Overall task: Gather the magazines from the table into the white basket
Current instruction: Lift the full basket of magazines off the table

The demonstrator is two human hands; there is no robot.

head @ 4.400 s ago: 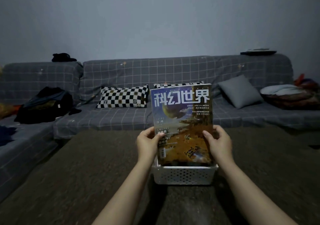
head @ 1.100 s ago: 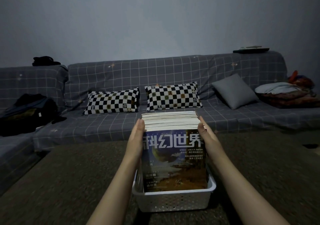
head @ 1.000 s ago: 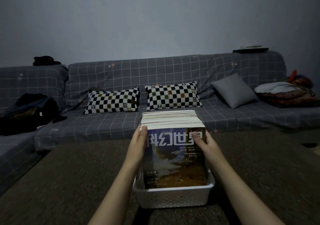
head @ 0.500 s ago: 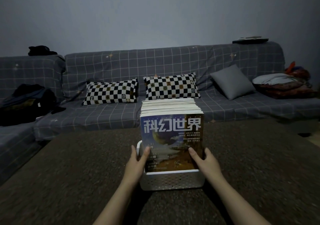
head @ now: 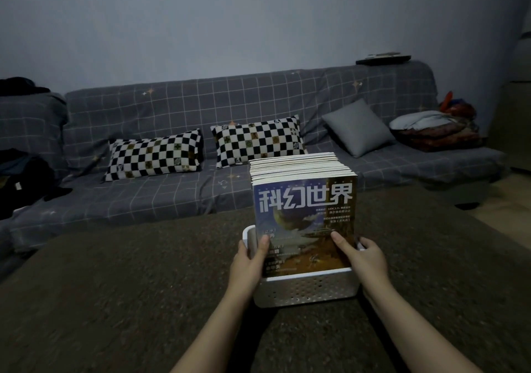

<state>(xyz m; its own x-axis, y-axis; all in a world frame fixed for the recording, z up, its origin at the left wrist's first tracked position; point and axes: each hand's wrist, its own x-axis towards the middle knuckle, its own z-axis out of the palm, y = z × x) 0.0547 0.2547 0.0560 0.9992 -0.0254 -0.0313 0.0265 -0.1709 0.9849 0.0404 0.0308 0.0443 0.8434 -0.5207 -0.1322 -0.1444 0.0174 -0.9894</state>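
From the head view we see a white basket (head: 307, 290) standing on a dark, speckled surface (head: 129, 300), its near wall pierced with small holes. A thick stack of magazines (head: 304, 197) stands upright in it, packed one behind another, their top edges showing as a fan of pale pages well above the basket's rim. The front cover faces us: large white characters across a blue band at the top, a planet and an orange landscape below.

Our left hand (head: 249, 263) is at the basket's left end. Its thumb lies on the lower left of the front cover, and the fingers curl round the left edge of the stack and the basket corner, so it grips there. Our right hand (head: 364, 259) is at the right end, thumb pressed on the lower right of the cover, fingers wrapped round the right side; we cannot tell how far they reach behind.

Beyond the surface runs a grey checked sofa (head: 230, 188). On its seat lean two black-and-white chequered cushions (head: 155, 154), side by side, and a plain grey cushion (head: 357, 126) further right. Folded cloth (head: 436, 131) lies at the sofa's right end, dark clothing (head: 26, 177) at its left, and a flat dark object (head: 383, 58) rests on the backrest top.
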